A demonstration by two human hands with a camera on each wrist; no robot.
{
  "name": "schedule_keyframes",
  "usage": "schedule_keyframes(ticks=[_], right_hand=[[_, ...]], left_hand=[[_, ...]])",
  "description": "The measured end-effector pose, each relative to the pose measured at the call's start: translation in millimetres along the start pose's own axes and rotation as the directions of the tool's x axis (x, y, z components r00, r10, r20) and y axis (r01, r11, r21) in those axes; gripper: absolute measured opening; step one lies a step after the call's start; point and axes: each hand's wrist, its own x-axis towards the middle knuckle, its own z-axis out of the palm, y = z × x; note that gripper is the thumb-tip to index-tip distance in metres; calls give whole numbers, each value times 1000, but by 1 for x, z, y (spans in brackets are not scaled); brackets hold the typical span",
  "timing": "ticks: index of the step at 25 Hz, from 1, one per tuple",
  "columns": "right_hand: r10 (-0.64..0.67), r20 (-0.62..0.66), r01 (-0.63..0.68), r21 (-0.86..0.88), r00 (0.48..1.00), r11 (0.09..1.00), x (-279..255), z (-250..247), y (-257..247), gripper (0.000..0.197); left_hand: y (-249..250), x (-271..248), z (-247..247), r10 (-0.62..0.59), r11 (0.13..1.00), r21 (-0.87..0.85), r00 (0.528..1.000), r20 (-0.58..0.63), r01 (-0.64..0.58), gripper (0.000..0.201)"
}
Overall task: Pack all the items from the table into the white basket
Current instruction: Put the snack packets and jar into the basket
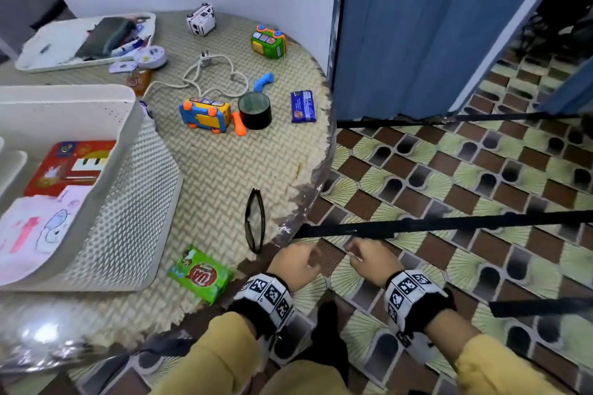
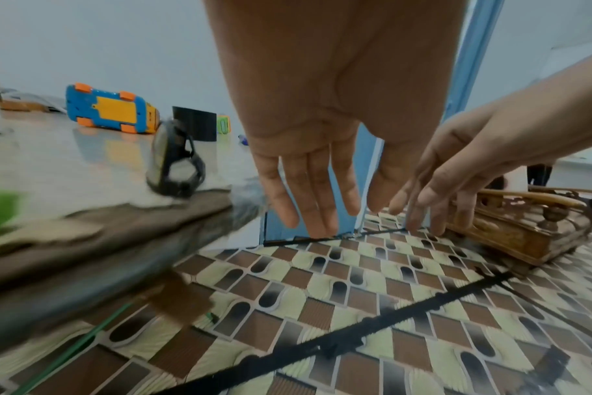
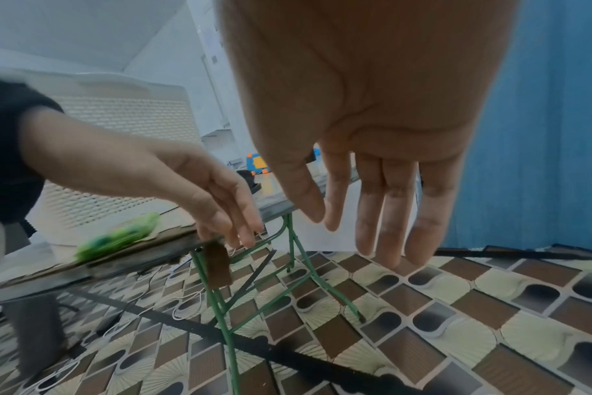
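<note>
I am holding my left hand and right hand empty, fingers straight and loosely spread, off the table's near edge. Next I am likely reaching for the glasses or green packet there, bound for the white basket at the left edge.

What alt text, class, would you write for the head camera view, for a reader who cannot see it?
Both hands, the left hand and the right hand, hang open and empty past the round table's edge. Toys, a cable, glasses and a green packet lie on it beside the white basket.
</note>
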Motion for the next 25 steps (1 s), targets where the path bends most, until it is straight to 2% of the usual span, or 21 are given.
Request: schedule_keyframes(ticks=[5, 8, 11, 15, 19, 23, 25], right_hand=[[-84, -3, 83, -29, 996, 996, 68, -61, -7, 21], [-152, 3, 152, -37, 988, 988, 105, -97, -19, 19], [-233, 23, 234, -35, 972, 972, 143, -134, -32, 19], [-369, 24, 369, -115, 929, 922, 214, -184, -47, 20], [-533, 84, 528, -332, 842, 782, 292, -219, -66, 31], [-604, 304, 663, -503, 737, 555, 348, -238, -94, 54], [-600, 382, 690, -569, 703, 447, 362, -241, -105, 62]], left_hand=[[10, 65, -51, 0, 1000, -16, 989, -145, -2, 26], [7, 94, -74, -39, 996, -90, 984, -175, 23, 25], [3, 116, -90, -117, 982, -171, 972, -202, 83, 25], [0, 147, -106, -301, 940, -246, 917, -262, 238, 26], [-5, 176, -112, -418, 883, -354, 859, -296, 308, 24], [3, 197, -115, -544, 808, -462, 764, -347, 366, 22], [5, 204, -117, -591, 768, -514, 730, -342, 381, 24]])
